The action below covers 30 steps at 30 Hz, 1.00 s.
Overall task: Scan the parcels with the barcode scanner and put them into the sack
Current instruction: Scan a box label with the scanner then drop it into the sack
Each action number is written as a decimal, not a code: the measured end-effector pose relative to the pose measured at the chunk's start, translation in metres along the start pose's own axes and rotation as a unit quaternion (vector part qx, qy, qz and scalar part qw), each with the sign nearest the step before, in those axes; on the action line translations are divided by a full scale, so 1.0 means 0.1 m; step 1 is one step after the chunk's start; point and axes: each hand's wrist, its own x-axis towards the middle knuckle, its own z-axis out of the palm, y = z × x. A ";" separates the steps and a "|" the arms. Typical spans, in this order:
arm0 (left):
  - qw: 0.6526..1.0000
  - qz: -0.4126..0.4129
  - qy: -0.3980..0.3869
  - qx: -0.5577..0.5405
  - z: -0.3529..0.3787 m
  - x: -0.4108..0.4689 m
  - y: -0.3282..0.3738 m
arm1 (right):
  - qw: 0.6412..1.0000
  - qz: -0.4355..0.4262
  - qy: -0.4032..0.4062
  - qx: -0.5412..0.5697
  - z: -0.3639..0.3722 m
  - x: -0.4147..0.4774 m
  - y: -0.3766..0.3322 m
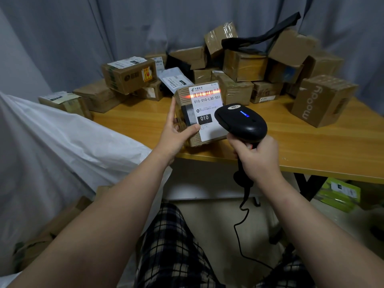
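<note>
Light from the barcode scanner [243, 121] lies as a red line across the barcode [205, 93] at the top of the parcel [185, 96], so I judge the read is happening now. My left hand [176, 132] grips the parcel by its left side, thumb pressed on the front, tipping the label toward the scanner head. My right hand [257, 159] is wrapped round the scanner's handle, aiming it close to the label. I hold the parcel at the near edge of the table [311, 146], with the white sack [68, 146] just to its left for the drop. More boxes [245, 67] are piled behind.
</note>
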 end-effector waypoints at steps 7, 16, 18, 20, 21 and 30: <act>0.998 0.022 0.028 0.046 -0.01 0.01 -0.04 | 1.000 0.011 0.003 0.003 -0.03 0.01 -0.02; 0.993 0.080 0.083 0.017 -0.09 -0.42 0.03 | 0.997 0.004 -0.031 0.066 0.14 -0.02 -0.21; 0.991 0.081 0.103 0.006 -0.19 -0.60 0.05 | 0.995 0.005 -0.059 0.076 0.31 -0.04 -0.26; 0.989 0.081 0.127 0.005 -0.35 -0.75 0.09 | 0.992 0.005 -0.090 0.088 0.53 -0.07 -0.32; 0.986 0.081 0.144 0.017 -0.46 -0.82 0.11 | 0.989 0.010 -0.111 0.097 0.66 -0.09 -0.35; 0.833 -0.106 0.292 0.458 -2.34 -1.47 0.21 | 0.940 0.044 -0.334 0.047 2.01 -0.36 -0.48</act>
